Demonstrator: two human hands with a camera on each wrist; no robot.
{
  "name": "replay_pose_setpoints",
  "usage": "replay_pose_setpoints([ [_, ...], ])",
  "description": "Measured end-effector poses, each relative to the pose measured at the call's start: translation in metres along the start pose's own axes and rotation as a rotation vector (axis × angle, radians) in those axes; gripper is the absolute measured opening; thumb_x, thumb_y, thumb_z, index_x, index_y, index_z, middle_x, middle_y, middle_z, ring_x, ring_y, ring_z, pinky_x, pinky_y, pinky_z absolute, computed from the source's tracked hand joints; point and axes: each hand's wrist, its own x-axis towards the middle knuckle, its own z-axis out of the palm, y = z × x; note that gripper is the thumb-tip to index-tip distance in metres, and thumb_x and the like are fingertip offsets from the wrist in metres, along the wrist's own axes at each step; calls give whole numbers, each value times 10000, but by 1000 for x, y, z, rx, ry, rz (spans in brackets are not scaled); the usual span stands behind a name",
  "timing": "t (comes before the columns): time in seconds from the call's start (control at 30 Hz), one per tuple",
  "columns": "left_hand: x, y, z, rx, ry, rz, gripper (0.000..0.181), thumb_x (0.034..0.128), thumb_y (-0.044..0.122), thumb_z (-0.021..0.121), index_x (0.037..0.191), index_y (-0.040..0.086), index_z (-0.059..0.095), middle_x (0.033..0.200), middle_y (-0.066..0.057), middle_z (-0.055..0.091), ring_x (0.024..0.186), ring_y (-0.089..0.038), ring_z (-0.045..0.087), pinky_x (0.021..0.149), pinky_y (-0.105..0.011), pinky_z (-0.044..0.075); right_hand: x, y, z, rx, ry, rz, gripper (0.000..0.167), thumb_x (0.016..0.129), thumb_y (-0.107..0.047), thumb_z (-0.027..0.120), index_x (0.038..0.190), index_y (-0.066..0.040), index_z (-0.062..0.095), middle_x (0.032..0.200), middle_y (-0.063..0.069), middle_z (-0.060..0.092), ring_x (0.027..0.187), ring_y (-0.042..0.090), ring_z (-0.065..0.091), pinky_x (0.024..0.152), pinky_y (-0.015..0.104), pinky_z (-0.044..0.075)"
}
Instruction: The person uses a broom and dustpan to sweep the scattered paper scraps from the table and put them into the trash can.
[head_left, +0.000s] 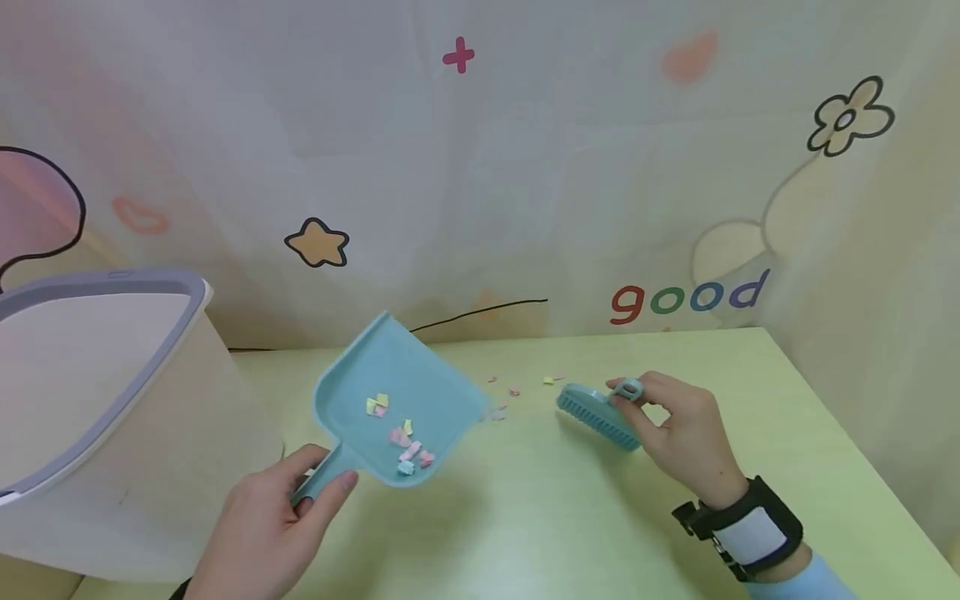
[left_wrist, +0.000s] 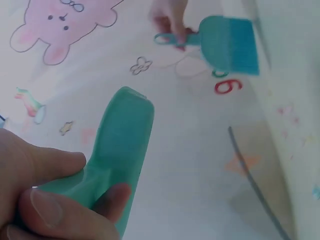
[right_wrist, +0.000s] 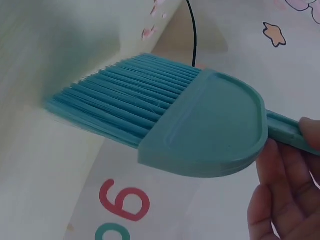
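Observation:
My left hand [head_left: 262,521] grips the handle of a light blue dustpan [head_left: 442,392], which is held above the table with several yellow, pink and blue paper scraps [head_left: 411,450] in it. In the left wrist view, thumb and fingers [left_wrist: 65,210] wrap the handle of the dustpan [left_wrist: 125,125]. My right hand [head_left: 686,437] pinches the handle of a small teal brush [head_left: 600,415], bristles facing down and left. The right wrist view shows the brush [right_wrist: 210,125] close up, its handle in the fingers [right_wrist: 285,185]. A few scraps [head_left: 514,391] lie on the table between dustpan and brush.
A large white bin [head_left: 150,467] with a grey-purple rim stands at the left, beside my left hand. The pale green table [head_left: 720,375] ends at a printed curtain [head_left: 525,167] behind it.

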Motion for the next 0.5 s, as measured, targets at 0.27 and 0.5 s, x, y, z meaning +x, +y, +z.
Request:
replay_pose_setpoints([
  [0.27, -13, -1, -52, 102, 297, -29, 117, 920, 258, 796, 945, 216, 691, 547, 104, 398, 472, -7, 334, 461, -238, 264, 1, 11, -15, -59, -24, 19, 244, 755, 49, 864, 821, -157, 753, 914, -22, 795, 843, 86, 754, 640, 96, 465],
  [0.5, -19, -2, -81, 100, 487, -29, 130, 861, 96, 823, 936, 75, 718, 504, 124, 348, 405, 26, 270, 427, -222, 221, -14, 18, -48, -137, -8, 69, 244, 744, 36, 876, 858, -150, 767, 907, 19, 806, 747, -153, 600, 485, 125, 390],
])
